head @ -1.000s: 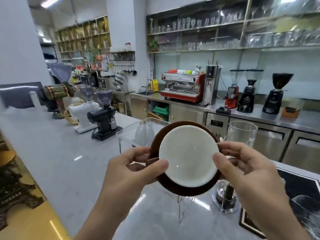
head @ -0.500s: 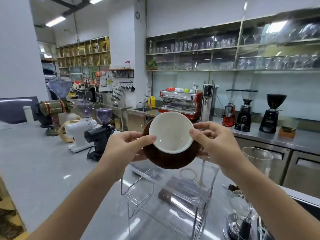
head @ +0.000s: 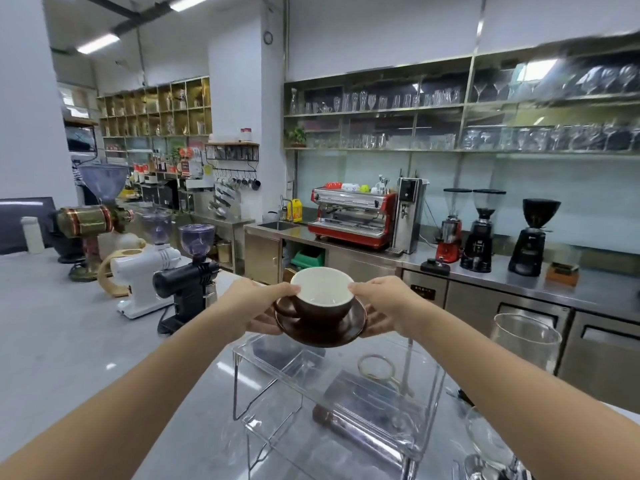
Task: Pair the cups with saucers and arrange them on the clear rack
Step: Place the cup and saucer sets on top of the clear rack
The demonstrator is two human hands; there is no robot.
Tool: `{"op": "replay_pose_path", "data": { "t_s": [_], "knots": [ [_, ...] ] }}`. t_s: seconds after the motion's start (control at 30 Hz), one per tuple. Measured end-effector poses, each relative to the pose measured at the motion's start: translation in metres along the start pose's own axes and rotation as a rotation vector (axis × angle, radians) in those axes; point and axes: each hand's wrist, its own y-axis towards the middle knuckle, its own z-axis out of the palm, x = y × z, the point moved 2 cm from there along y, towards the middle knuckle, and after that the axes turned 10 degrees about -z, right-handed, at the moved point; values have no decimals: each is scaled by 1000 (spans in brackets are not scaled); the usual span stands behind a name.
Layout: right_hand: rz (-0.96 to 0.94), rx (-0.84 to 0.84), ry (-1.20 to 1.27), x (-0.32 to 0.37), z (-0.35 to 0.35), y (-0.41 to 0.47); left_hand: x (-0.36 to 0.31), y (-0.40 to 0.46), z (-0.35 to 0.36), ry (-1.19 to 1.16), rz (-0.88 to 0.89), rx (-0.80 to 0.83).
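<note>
Looking at the bottom of the frame first, we see two bare forearms that come in from the lower left and lower right corners and meet at the centre. Between them, in the lower middle, stands the clear rack on the grey counter; through its transparent top we see a dark object lying under it (we cannot tell what it is). At the right edge a tall clear glass vessel stands near the rack.

Above the far edge of the rack, in the centre, our left hand and our right hand hold together a brown saucer with a brown cup sitting upright on it. The cup is white inside and its handle points to the left. The fingers of each hand are curled under the rim of the saucer and each thumb presses on the rim of the cup, so both hands are grasping the pair. The saucer is very near the top of the rack, but we cannot tell if it touches it.

Further, left of centre, a black grinder and a white grinder stand on the counter. At the back, right of centre, a red espresso machine stands on the steel worktop, and shelves with glasses fill the upper right.
</note>
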Motion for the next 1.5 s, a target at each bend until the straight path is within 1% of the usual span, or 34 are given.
{"op": "replay_pose_path", "data": {
  "t_s": [0.37, 0.67, 1.03, 1.33, 1.5],
  "knots": [
    [113, 38, -93, -18, 14, 28, 9, 34, 0, 67, -19, -34],
    [136, 72, -159, -24, 21, 33, 13, 47, -1, 155, -19, -61],
    [133, 82, -168, -28, 27, 41, 16, 50, -4, 155, -28, -59],
    [160, 167, -142, -29, 28, 28, 12, 35, -14, 305, -85, -33],
    [142, 225, -120, -23, 34, 16, 8, 25, -25, 378, -115, -53]
  ]
}}
